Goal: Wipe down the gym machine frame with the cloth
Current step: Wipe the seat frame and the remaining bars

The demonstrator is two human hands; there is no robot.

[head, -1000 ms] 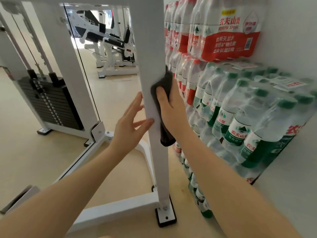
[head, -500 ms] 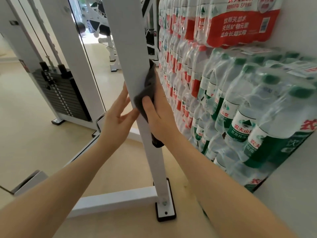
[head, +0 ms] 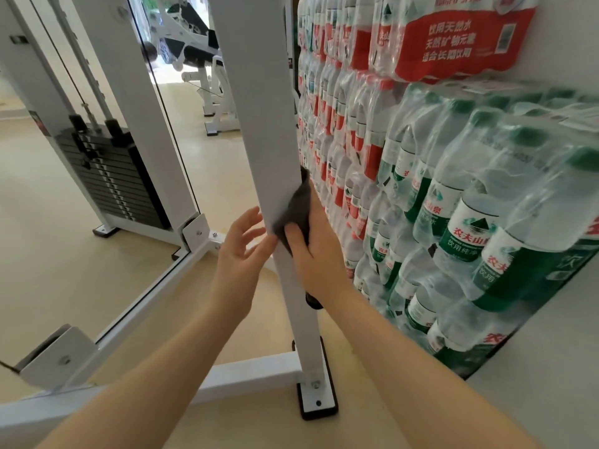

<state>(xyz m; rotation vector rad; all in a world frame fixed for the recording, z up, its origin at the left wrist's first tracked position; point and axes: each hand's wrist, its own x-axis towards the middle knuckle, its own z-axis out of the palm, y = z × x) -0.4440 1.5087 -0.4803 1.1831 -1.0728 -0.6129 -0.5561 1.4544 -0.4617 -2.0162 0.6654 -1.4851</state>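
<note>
Cloth (head: 293, 207): mostly hidden behind right hand (head: 316, 257) and frame post (head: 265, 124). Post's top: cut off by edge.

Bright, even daylight fills the scene, strongest beyond the left hand (head: 240, 254), where the pale glossy floor (head: 194, 102) washes out. Shadows are soft. Shrink-wrapped clear plastic water bottles (head: 470, 196) right of the right hand (head: 316, 254) glare and blur; straight lines bow at the edges.

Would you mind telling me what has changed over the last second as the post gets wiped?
The right hand has slid the dark cloth down the white upright post, nearer its foot plate. The left hand followed, fingers open beside the post. The cloth stays pressed on the post's right side.
</note>
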